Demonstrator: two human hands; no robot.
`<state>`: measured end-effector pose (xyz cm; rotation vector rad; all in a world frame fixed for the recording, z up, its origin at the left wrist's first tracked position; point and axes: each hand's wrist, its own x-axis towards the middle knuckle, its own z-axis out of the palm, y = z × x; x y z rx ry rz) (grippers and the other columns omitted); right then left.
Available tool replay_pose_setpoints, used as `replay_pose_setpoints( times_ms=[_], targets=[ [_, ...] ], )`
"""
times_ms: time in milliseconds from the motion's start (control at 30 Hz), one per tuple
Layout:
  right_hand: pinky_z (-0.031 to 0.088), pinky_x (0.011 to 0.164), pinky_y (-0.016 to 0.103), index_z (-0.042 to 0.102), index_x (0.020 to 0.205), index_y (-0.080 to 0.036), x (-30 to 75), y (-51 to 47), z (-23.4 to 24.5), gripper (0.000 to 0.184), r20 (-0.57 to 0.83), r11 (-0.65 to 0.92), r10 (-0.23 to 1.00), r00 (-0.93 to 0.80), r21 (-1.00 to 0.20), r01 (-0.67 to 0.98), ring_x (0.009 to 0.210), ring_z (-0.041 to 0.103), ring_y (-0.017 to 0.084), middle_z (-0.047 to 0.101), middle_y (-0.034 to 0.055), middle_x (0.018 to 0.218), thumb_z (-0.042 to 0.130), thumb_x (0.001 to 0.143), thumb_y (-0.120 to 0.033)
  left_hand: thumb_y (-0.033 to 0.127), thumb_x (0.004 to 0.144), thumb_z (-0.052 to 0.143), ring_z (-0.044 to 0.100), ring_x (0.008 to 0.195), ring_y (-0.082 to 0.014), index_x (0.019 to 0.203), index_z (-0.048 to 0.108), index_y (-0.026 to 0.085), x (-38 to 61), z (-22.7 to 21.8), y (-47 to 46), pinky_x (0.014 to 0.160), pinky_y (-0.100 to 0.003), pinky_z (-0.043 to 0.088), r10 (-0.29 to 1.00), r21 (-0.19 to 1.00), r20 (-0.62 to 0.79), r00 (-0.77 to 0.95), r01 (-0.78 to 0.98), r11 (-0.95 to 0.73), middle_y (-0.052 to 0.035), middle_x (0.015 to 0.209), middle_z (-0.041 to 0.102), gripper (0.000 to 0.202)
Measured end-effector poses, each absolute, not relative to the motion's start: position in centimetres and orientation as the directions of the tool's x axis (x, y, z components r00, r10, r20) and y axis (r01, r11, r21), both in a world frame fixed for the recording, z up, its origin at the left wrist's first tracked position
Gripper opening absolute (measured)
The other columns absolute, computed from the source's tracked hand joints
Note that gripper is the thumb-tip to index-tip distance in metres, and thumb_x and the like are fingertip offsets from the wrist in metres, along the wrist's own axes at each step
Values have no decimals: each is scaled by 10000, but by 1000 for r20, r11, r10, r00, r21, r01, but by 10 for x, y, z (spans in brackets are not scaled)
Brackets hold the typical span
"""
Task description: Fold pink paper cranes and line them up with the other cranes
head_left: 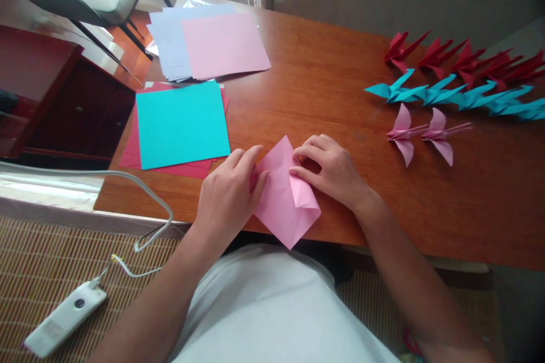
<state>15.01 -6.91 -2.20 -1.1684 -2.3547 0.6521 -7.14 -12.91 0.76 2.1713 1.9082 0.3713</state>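
Note:
Between my hands, at the table's near edge, is a pink sheet of origami paper [281, 193], creased, with its right side partly folded inward. My left hand [232, 187] pinches the sheet's left edge between thumb and fingers. At the upper right edge, my right hand [330, 167] grips the folded flap with thumb and fingertips. The sheet's lower corner points toward my body and its upper corner away from me.
Turquoise paper [183, 125] lies over red sheets at the left, with pink paper [227, 45] on pale blue sheets behind. Folded red cranes [466, 59], turquoise cranes [443, 91] and two pink cranes [436, 135] stand at the right. A white power strip [66, 317] lies lower left.

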Motion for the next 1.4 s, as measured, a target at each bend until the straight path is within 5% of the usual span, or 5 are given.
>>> replay_pose_setpoints(
  times_ms=[200, 400, 533, 767, 1400],
  targets=[
    [447, 787, 357, 666, 926, -242, 151, -69, -22, 144, 158, 531, 818, -553, -578, 619, 869, 562, 213, 642, 21, 888, 727, 923, -372, 299, 957, 627, 708, 883, -174, 1122, 708, 196, -63, 13, -140, 787, -286, 543, 989, 669, 146, 9, 736, -106, -47, 1024, 761, 211],
    [459, 795, 365, 669, 938, -242, 151, -70, -21, 131, 155, 533, 817, -555, -572, 624, 878, 560, 220, 648, 30, 903, 719, 927, -362, 366, 969, 624, 744, 977, -218, 1197, 701, 184, -56, 15, -153, 795, -308, 596, 996, 902, -40, -81, 425, 71, -84, 1138, 779, 302],
    [475, 801, 375, 706, 1007, -246, 151, -71, -21, 109, 187, 562, 804, -565, -552, 616, 887, 556, 226, 651, 42, 915, 689, 946, -336, 321, 988, 582, 690, 1157, -239, 1271, 677, 194, -57, 7, -158, 1009, -380, 546, 994, 784, 107, -35, 617, -63, -97, 1268, 737, 325],
    [501, 823, 380, 777, 997, -295, 152, -72, -22, 209, 235, 632, 741, -630, -563, 533, 913, 542, 220, 688, 53, 980, 570, 1011, -272, 246, 998, 494, 636, 1170, -290, 1397, 602, 187, -62, -3, -153, 1021, -471, 503, 973, 444, 215, 84, 879, -174, -121, 1297, 720, 418],
    [496, 906, 463, 696, 1226, -242, 160, -69, -19, 305, 215, 595, 796, -566, -451, 665, 983, 546, 285, 658, 94, 1058, 656, 947, -358, 130, 976, 460, 471, 1475, -309, 1538, 452, 103, -80, -7, -146, 1139, -473, 397, 765, 191, 127, 632, 741, -644, -182, 1598, 462, 562]
  ],
)
